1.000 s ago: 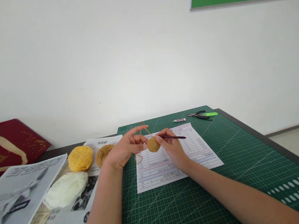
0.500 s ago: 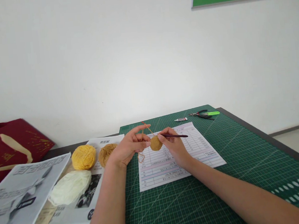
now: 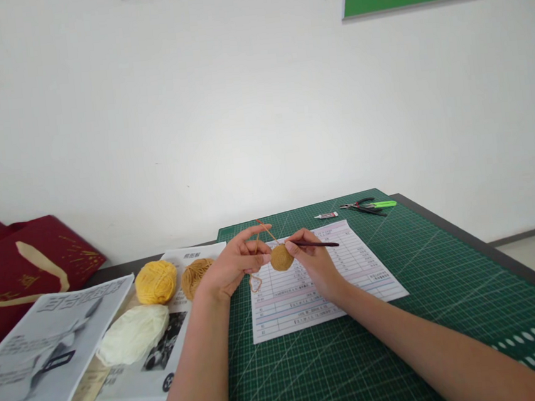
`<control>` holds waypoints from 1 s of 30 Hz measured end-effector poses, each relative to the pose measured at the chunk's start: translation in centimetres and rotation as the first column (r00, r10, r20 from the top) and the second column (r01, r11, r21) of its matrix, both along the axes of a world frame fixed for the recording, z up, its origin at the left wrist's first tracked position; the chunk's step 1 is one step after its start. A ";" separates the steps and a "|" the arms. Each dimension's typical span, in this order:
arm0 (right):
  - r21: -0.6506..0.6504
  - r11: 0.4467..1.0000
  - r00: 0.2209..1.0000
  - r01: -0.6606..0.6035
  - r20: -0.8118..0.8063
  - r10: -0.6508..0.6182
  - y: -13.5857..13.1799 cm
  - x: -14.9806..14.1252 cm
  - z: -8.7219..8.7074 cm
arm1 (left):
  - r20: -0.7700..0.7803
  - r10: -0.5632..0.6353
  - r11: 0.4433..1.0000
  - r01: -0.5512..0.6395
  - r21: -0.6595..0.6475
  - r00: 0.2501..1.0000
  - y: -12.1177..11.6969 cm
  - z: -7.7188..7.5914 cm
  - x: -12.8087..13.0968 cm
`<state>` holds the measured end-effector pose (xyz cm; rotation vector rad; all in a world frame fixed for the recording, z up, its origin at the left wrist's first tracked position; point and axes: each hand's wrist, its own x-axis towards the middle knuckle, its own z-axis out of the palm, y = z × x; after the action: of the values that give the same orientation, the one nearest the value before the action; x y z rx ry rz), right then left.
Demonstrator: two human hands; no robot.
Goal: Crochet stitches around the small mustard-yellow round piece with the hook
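Between my two hands is a small round brown crochet piece (image 3: 281, 258), held above a printed sheet. My left hand (image 3: 238, 260) pinches its left edge with thumb and a finger, while the raised index finger carries a strand of brown yarn (image 3: 267, 230) running down to the piece. A loose loop of the same yarn hangs under this hand. My right hand (image 3: 311, 259) grips a dark crochet hook (image 3: 319, 243) whose handle points right; its tip is hidden at the top of the piece.
A printed chart sheet (image 3: 329, 302) lies on the green cutting mat (image 3: 447, 296). Behind are a small tube (image 3: 326, 215), pliers (image 3: 363, 207) and a green-handled tool (image 3: 384, 204). Leftward sit yellow (image 3: 156, 282), white (image 3: 133, 334) and brown yarn balls (image 3: 196, 278), papers (image 3: 40, 348) and a red bag (image 3: 32, 261).
The whole view has shifted slightly, so everything appears a little further right. Both hands keep their grip on the crochet piece and hook, with little visible movement.
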<state>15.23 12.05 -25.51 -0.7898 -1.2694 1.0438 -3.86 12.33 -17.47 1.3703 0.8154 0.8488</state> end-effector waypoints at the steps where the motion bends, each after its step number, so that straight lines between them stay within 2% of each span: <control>1: -0.002 1.000 1.000 -0.002 -0.003 0.002 0.0 0.0 0.0 | 0.000 0.001 1.000 -0.001 0.000 1.000 0.0 0.0 0.0; 18: -0.038 0.998 0.999 -0.047 -0.021 0.047 0.1 -0.1 -0.3 | 0.007 0.030 0.999 -0.030 -0.010 1.000 -0.1 0.1 0.7; 30: -0.111 0.991 0.996 -0.075 -0.047 0.070 -0.4 -0.5 -0.2 | -0.013 0.064 0.998 -0.064 0.009 0.998 0.2 -0.5 0.9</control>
<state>14.77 11.67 -25.72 -0.8070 -1.2182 1.1932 -2.95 12.50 -17.97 1.3644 0.8703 0.8948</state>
